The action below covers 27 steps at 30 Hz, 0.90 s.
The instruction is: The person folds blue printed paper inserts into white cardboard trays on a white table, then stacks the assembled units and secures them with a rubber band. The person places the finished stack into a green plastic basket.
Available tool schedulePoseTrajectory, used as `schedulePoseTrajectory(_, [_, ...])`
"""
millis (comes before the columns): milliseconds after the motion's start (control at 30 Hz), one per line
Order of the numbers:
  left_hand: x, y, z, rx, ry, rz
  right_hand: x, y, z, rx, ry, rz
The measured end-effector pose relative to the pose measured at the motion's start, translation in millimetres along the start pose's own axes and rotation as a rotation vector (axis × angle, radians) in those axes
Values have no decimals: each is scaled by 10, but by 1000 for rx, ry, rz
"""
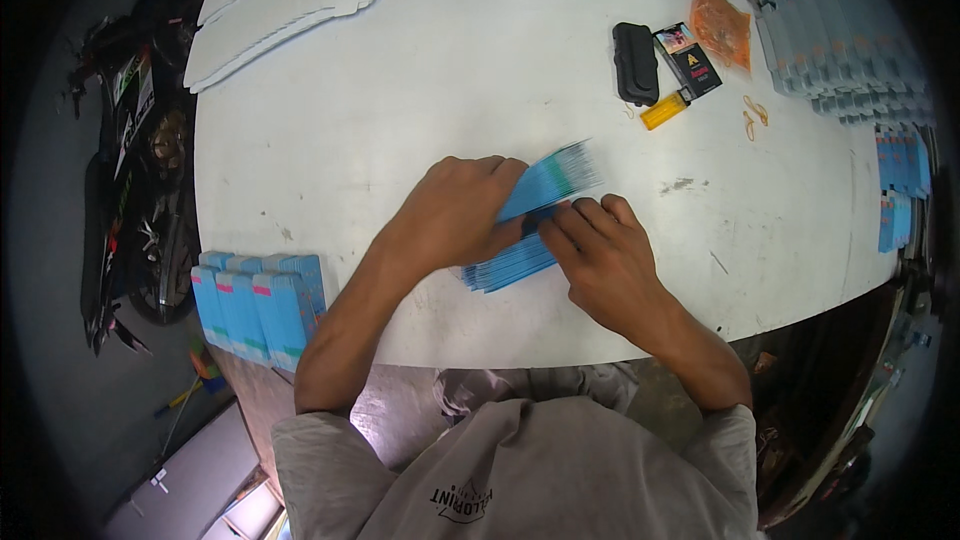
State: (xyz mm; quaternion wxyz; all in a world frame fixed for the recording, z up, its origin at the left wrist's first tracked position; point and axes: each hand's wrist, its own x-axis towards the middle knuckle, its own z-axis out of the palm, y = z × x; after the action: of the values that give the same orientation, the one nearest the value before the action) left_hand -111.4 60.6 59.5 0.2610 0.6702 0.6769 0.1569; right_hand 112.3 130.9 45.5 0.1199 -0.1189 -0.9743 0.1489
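Observation:
On the white table in front of me lies a stack of blue printed card pieces (548, 182), fanned at its far right end with a green band across it. My left hand (455, 208) wraps over the stack's left part, fingers bent round it. Against its near right side, my right hand (605, 250) has its fingers curled, gripping the edge next to a small dark patch. The left hand covers much of the stack's middle. The right fingertips are partly hidden.
Bundled blue card stacks (262, 305) stand at the table's left edge. Far right are a black case (636, 64), a dark box (690, 60), a yellow lighter (665, 111), an orange bag (722, 28) and rubber bands (755, 117). White sheets (290, 0) and grey-blue stacks (840, 30) line the far side.

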Motion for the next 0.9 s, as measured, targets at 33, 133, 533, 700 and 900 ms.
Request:
schedulePoseTrajectory(33, [-4, -43, -22, -9, 8, 6, 10, 21, -56, -10, -17, -20])
schedulePoseTrajectory(133, [-132, -183, -97, -132, 148, -29, -257, 131, -172, 181, 59, 102])
schedulePoseTrajectory(533, [-258, 369, 777, -1130, 304, -227, -633, 39, 207, 1771, 406, 745])
schedulePoseTrajectory(700, [-276, 508, 828, -1141, 386, -243, -640, 6, 215, 1664, 360, 824])
schedulePoseTrajectory(900, [-138, 714, 669, -899, 415, -244, -551, -108, -134, 512, 207, 539])
